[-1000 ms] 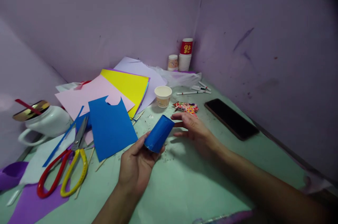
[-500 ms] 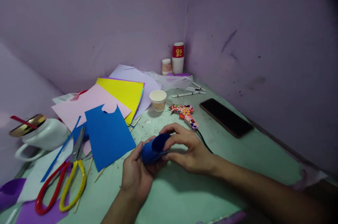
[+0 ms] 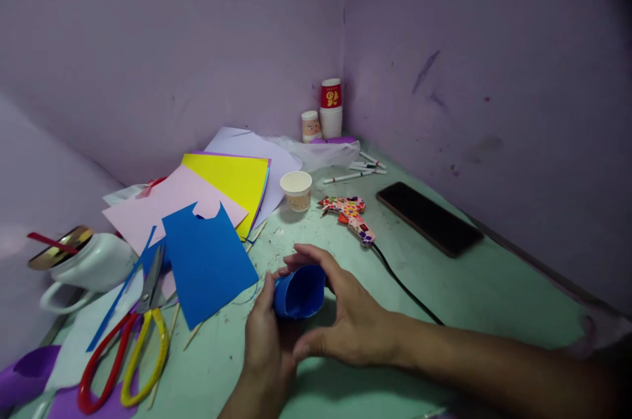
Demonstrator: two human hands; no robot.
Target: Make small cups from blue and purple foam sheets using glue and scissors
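A small blue cup (image 3: 291,297) lies tipped in my left hand (image 3: 269,340), its wide mouth turned toward me and to the right. The left thumb presses on its side; the other left fingers are mostly hidden under and behind it. Around the cup's right side curves my right hand (image 3: 353,313), with fingers stretched over the far side and the thumb apart, below the rim. Whether the right fingertips touch the cup, I cannot tell. Left of my hands is a sheet of blue paper (image 3: 210,267) with a notch cut from its top edge. Beyond them stands a white paper cup (image 3: 296,192).
Scissors (image 3: 145,300) with red and yellow handles lie at left, near a white teapot-like mug (image 3: 93,264). A flower-patterned glue gun (image 3: 348,211) trails a black cord. A phone (image 3: 429,218) lies at right. Pens (image 3: 350,175), coloured sheets (image 3: 232,182) and stacked cups (image 3: 330,109) are farther back.
My right fingers have come out of the cup's mouth and spread around its outside, the thumb moving away. The blue cup has turned so its opening faces more toward me.
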